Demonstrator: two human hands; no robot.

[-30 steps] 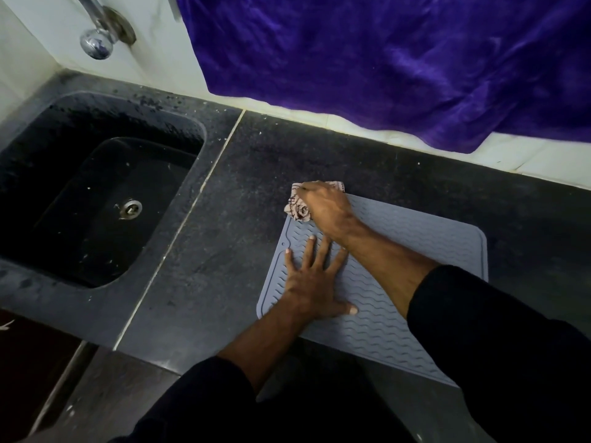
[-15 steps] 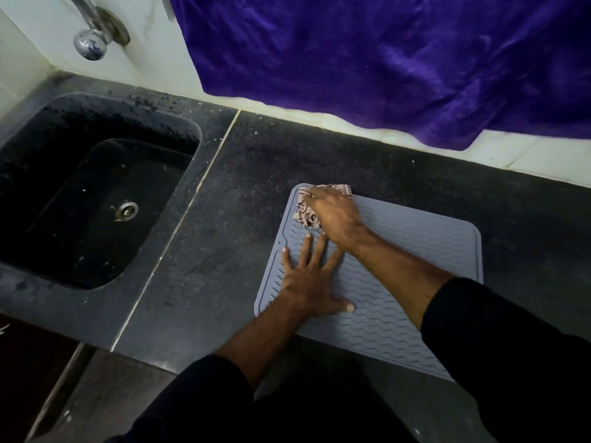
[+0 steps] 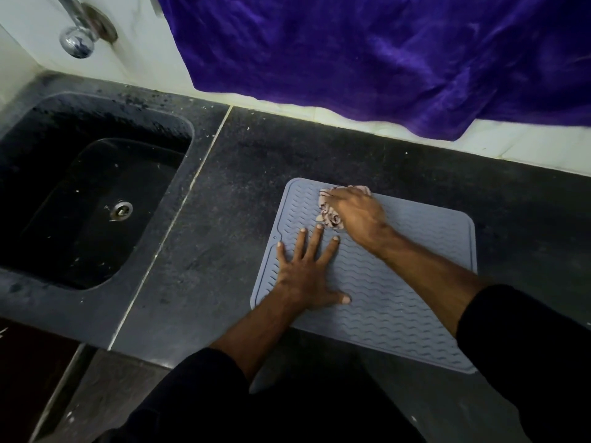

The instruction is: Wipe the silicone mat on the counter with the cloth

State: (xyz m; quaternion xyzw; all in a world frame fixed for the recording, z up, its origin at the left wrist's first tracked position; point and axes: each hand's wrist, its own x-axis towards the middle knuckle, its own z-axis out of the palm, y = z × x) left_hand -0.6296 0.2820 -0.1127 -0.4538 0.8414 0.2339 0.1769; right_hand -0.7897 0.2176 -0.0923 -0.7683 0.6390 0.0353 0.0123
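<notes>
A grey silicone mat [image 3: 415, 273] with wavy ridges lies on the dark stone counter [image 3: 243, 193]; its near edge hangs over the counter's front. My left hand [image 3: 307, 276] presses flat on the mat's left part, fingers spread and straight. My right hand [image 3: 358, 215] grips a crumpled pale patterned cloth [image 3: 329, 215] against the mat near its far left corner. Most of the cloth is hidden under that hand.
A black sink [image 3: 83, 199] with a metal drain is set into the counter at the left, a chrome tap [image 3: 76, 39] above it. A purple velvet cloth [image 3: 383, 59] hangs over the white tiled wall behind the mat.
My right hand with the cloth has slid to the right and slightly nearer along the mat's far edge, off the corner. My left hand has stayed flat on the mat.
</notes>
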